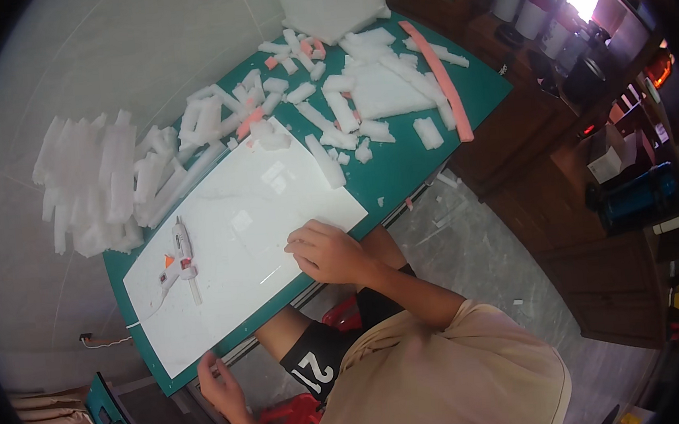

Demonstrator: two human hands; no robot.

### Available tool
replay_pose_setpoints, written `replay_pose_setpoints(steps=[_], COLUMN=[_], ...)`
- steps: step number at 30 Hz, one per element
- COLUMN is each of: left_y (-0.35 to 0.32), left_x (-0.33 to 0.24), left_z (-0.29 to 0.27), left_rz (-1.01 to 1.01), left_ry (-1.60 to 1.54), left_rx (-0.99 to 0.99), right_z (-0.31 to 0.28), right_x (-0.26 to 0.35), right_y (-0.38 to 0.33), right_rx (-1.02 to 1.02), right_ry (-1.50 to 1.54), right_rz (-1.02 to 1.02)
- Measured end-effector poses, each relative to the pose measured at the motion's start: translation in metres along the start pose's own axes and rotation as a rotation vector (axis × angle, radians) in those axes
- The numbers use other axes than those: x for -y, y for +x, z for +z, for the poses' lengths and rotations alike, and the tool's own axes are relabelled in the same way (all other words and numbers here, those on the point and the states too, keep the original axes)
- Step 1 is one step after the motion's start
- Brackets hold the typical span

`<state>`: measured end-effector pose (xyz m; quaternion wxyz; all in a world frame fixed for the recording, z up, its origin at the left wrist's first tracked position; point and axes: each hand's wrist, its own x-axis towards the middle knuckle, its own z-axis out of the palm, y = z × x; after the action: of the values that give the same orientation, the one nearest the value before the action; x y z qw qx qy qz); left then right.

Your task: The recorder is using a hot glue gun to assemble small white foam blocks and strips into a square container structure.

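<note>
A large white board (237, 228) lies on a green cutting mat (400, 167). My right hand (327, 253) rests on the board's near edge with its fingers curled under; nothing shows in it. My left hand (221, 385) hovers off the table's near edge, below the mat, fingers spread and holding nothing. A white glue gun (183, 252) with an orange trigger lies on the board's left part, apart from both hands. Its cord (106, 340) trails off to the left.
Several cut white foam strips (106, 182) are heaped left of the mat, with more scraps (331, 109) and a foam slab (386, 89) at its far end. A long pink foam strip (444, 76) and a big foam block (331, 1) lie beyond. Wooden cabinets (601, 287) stand right.
</note>
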<state>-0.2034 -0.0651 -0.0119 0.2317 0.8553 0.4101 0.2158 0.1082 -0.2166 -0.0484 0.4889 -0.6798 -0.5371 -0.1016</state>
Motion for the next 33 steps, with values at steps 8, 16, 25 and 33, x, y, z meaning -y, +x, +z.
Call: replay_pose_setpoints(steps=[8, 16, 25, 33], left_y=[0.018, 0.009, 0.019, 0.025], left_x=[-0.049, -0.034, -0.029, -0.025], left_z=[0.066, 0.049, 0.048, 0.038], left_rz=[0.238, 0.352, -0.169, 0.224], left_ry=[0.422, 0.328, -0.586, 0.271], left_rx=[-0.039, -0.147, 0.108, -0.025], right_z=[-0.007, -0.003, -0.003, -0.003], right_x=[-0.006, -0.005, -0.005, 0.001], right_y=[-0.002, 0.0, 0.0, 0.002], right_rx=[0.041, 0.059, 0.073, 0.115], right_ry=[0.017, 0.003, -0.004, -0.028], right_rz=[-0.051, -0.032, -0.022, -0.004])
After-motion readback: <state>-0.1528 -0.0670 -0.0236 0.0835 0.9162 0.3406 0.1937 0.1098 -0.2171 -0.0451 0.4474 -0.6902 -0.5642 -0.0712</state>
